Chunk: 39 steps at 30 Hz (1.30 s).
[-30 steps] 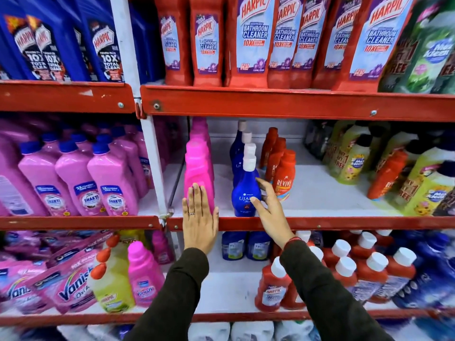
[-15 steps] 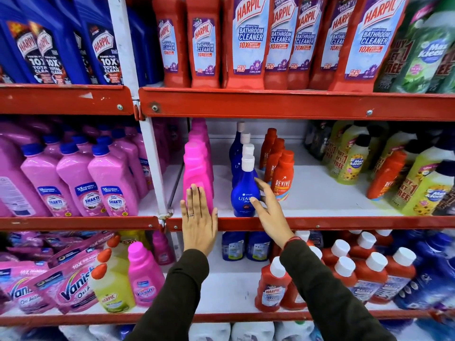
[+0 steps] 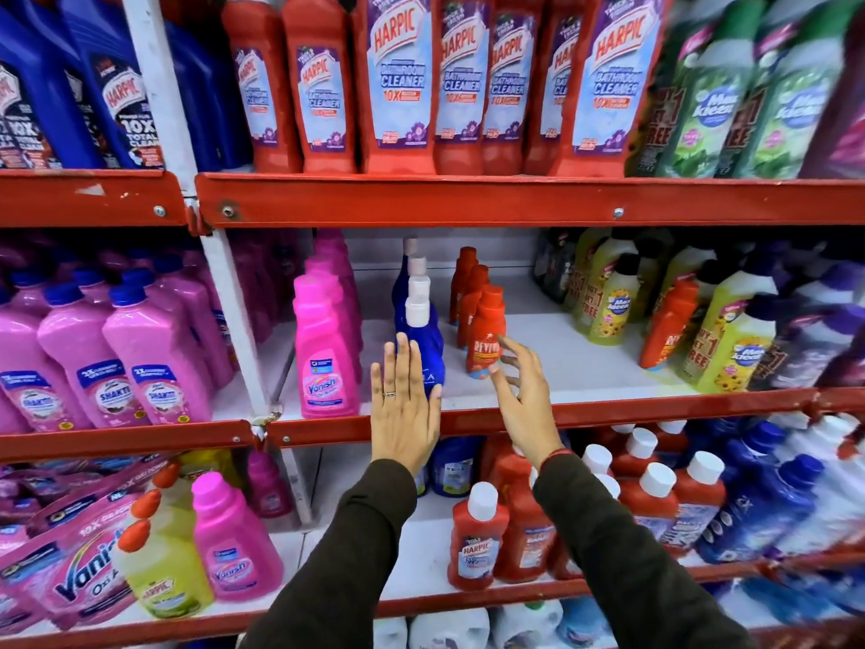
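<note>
One bare shelf (image 3: pixel 557 353) stretch right of red bottle (image 3: pixel 487 327), beyond right hand (image 3: pixel 526 407).

We wear a dark, brownish-olive top: the left sleeve (image 3: pixel 337 569) and right sleeve (image 3: pixel 622 555) are long, plain and close-fitting, ending at the wrists. Our left hand (image 3: pixel 405 407) carries a thin silvery ring (image 3: pixel 389 393) on one finger. A red thread band (image 3: pixel 556 456) circles the wrist of our right hand (image 3: pixel 526 407).

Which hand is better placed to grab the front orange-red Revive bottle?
Right. The right hand has its fingers spread at the front orange-red plastic Revive bottle, thumb near its base. The left hand lies flat before the blue white-capped bottle, further off.
</note>
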Motion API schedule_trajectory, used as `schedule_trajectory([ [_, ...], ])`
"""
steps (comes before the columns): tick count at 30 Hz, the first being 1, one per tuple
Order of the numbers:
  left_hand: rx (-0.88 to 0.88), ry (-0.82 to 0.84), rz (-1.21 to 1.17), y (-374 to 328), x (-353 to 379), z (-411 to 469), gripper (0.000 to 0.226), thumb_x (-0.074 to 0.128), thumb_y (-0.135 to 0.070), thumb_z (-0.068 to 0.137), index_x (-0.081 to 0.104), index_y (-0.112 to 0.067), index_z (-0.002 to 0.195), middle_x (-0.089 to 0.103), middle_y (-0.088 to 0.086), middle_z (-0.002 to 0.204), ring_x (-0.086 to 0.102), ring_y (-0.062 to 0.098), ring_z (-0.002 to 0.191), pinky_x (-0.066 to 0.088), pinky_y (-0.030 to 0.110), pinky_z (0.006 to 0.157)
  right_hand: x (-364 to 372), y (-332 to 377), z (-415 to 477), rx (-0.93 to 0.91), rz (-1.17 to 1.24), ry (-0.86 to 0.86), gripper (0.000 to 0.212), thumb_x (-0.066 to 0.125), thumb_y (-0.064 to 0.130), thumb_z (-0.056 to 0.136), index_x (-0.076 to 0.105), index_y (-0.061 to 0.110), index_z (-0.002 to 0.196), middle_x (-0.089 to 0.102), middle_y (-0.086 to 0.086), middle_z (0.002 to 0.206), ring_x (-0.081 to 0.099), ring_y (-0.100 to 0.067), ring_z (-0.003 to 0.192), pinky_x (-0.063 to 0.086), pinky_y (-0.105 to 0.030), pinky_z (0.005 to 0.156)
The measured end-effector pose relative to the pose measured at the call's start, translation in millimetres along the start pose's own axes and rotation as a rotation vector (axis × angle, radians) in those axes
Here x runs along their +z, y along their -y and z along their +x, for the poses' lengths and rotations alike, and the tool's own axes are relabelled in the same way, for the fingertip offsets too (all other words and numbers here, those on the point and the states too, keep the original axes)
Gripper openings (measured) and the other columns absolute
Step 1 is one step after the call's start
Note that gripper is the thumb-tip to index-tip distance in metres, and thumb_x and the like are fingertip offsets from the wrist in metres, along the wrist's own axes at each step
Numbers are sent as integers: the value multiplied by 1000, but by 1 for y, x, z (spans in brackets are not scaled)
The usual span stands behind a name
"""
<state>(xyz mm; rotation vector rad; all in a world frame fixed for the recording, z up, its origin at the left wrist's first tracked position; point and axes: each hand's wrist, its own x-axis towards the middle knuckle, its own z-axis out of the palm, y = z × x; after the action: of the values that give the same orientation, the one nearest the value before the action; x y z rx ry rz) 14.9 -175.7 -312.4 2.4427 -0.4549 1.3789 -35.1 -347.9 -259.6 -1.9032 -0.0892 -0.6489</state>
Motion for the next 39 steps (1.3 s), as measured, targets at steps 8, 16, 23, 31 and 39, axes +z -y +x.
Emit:
schedule_trajectory([
  [8,-1,20,34,-24,29,-5,80,34,-31,103,-8,-3,165,-21,15,173,-16,28,162,-10,45,131,-83,-19,16,-12,-166,-233,40,52,18,103,47,16,143,45,-5,144,45,-20,135,37,-41,118],
  [16,3,-22,20,-24,35,-7,77,34,-28,104,-6,-3,165,-17,14,174,-14,26,162,-8,43,132,-160,-43,80,183,-289,-475,66,53,12,101,20,-5,155,23,-26,161,22,-37,152,16,-37,124],
  [23,26,-50,39,-21,38,-10,78,38,-27,103,-2,-2,165,-14,14,175,-10,27,163,-8,45,132,-195,-86,135,367,-307,-422,68,50,20,94,27,-5,152,41,-32,152,41,-46,142,33,-52,119],
  [31,16,-46,58,-16,37,-9,78,37,-28,103,-2,-3,166,-13,13,175,-10,26,163,-7,45,132,-203,-101,143,303,-327,-453,47,54,16,93,51,6,139,64,-25,129,60,-45,120,47,-55,106],
  [39,19,-52,75,-24,38,-6,77,36,-27,103,-2,-2,165,-14,14,174,-12,27,163,-9,45,132,-170,-51,110,250,-244,-424,44,58,21,99,49,7,140,61,-20,133,59,-39,124,46,-48,109],
])
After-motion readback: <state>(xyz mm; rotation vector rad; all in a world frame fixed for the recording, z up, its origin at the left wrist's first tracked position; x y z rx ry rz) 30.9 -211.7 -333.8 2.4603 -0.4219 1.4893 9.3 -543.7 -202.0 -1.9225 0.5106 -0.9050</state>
